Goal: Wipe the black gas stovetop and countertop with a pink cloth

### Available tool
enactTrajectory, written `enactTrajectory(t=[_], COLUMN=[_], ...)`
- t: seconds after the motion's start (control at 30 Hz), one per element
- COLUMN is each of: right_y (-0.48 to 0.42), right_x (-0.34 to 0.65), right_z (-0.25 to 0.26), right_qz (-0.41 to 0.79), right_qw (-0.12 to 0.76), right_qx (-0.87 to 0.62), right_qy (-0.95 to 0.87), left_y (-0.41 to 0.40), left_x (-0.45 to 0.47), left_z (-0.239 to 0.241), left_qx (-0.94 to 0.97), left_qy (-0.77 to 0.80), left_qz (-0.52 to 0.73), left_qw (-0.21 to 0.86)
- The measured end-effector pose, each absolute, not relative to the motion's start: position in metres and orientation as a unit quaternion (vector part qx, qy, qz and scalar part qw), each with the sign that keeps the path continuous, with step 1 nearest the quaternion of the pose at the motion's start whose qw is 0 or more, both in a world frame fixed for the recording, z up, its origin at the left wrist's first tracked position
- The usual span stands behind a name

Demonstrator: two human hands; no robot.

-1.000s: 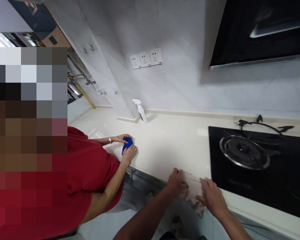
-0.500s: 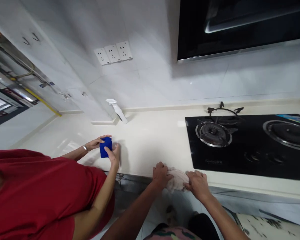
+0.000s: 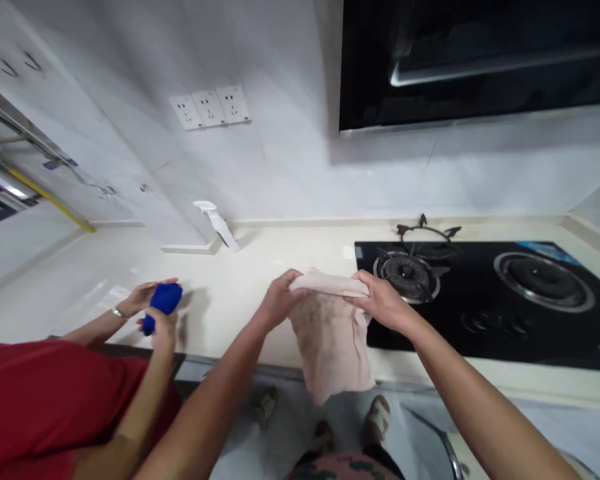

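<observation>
A pale pinkish cloth with dark stains hangs between my two hands, its top edge folded over. My left hand is closed on the cloth's upper left corner. At the upper right corner, my right hand pinches it with thumb and fingers. The cloth is held up over the front edge of the cream countertop, and its lower end drops past that edge. Just right of my right hand lies the black gas stove.
At the left, a person in a red shirt holds a blue cloth in both hands over the counter. A white spray bottle stands by the wall. Above the stove hangs a black range hood. A loose pan support is at the stove's back.
My hands have lifted the bunched cloth from the counter edge and spread it so it hangs down. The other person's blue cloth has changed shape in their hands. The view has shifted right.
</observation>
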State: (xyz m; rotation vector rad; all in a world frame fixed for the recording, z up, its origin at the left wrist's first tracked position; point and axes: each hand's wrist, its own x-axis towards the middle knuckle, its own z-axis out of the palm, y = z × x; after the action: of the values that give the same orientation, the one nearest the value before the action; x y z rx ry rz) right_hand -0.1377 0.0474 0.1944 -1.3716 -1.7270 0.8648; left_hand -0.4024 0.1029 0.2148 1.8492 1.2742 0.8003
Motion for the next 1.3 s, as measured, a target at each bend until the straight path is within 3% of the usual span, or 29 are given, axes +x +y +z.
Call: enactTrajectory(t=[0.13, 0.23, 0.33, 0.53, 0.63, 0.7, 0.87, 1.0, 1.13, 1.3], right_y=[0.056, 0.049, 0.036, -0.025, -0.046, -0.043, 0.016, 0.079, 0.109, 0.101], right_x=[-0.139, -0.140, -0.144, -0.169, -0.175, -0.171, -0.156, -0.149, -0.138, -0.136], right_z=[0.273, 0.281, 0.228, 0.045, 0.003, 0.006, 0.068, 0.100, 0.087, 0.048], right_qz=[0.258, 0.214, 0.250, 0.382, 0.426, 0.455, 0.489, 0.456, 0.299, 0.126], right_qw=[0.390, 0.385, 0.357, 0.225, 0.168, 0.171, 0.184, 0.267, 0.275, 0.225], right_qx=[-0.536, -0.510, -0.475, -0.520, -0.524, -0.525, -0.519, -0.521, -0.641, -0.717], right_qy=[-0.703, -0.739, -0.764, -0.730, -0.718, -0.699, -0.676, -0.670, -0.651, -0.647], left_y=[0.106, 0.095, 0.080, 0.018, -0.001, 0.004, 0.067, 0.131, 0.159, 0.134], left_x=[-0.408, -0.417, -0.426, -0.437, -0.444, -0.447, -0.441, -0.423, -0.421, -0.431], left_z=[0.294, 0.305, 0.260, 0.104, 0.072, 0.076, 0.118, 0.131, 0.110, 0.059], left_qx=[0.720, 0.720, 0.725, 0.735, 0.717, 0.704, 0.753, 0.773, 0.767, 0.764], left_qy=[0.452, 0.431, 0.435, 0.510, 0.472, 0.474, 0.488, 0.496, 0.538, 0.570], left_qz=[0.415, 0.420, 0.339, 0.123, 0.085, 0.079, 0.097, 0.158, 0.211, 0.225], left_qw=[0.325, 0.344, 0.412, 0.429, 0.507, 0.523, 0.431, 0.364, 0.278, 0.204])
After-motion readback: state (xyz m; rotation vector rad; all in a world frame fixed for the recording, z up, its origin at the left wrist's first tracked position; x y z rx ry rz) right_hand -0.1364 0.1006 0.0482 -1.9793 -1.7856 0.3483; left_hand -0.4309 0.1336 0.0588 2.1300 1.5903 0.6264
